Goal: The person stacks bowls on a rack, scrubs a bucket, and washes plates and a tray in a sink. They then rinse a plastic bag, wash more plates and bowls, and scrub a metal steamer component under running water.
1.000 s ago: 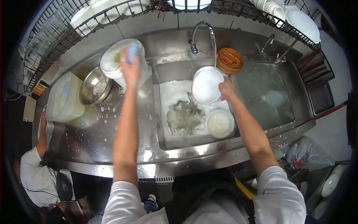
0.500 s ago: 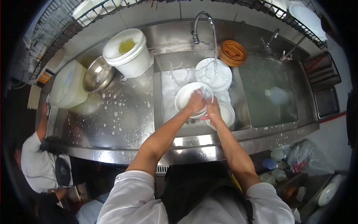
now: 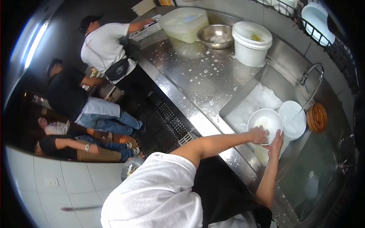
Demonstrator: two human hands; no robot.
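A white bowl point(image 3: 265, 118) is tilted over the left basin of the steel sink. My right hand point(image 3: 276, 145) grips its lower right rim, thumb up along the edge. At the lower left of the bowl, my left hand point(image 3: 259, 135) has its fingers curled against the inside; what they hold is hidden. Beside the bowl sits a white plate point(image 3: 293, 122) under water running from the faucet point(image 3: 321, 72). Another pale bowl point(image 3: 261, 154) lies partly hidden below my hands. Suds point(image 3: 262, 97) cover the basin floor.
Left of the basin, the wet counter point(image 3: 197, 81) holds a white bucket point(image 3: 251, 49), a metal bowl point(image 3: 215, 37) and a plastic tub point(image 3: 184, 26). A brown round container point(image 3: 316, 117) is right of the plate. Several people point(image 3: 104, 45) are at the left.
The head view has turned left and tilted, bringing several people and the floor into sight. My left hand has moved from inside the bowl toward its near edge.
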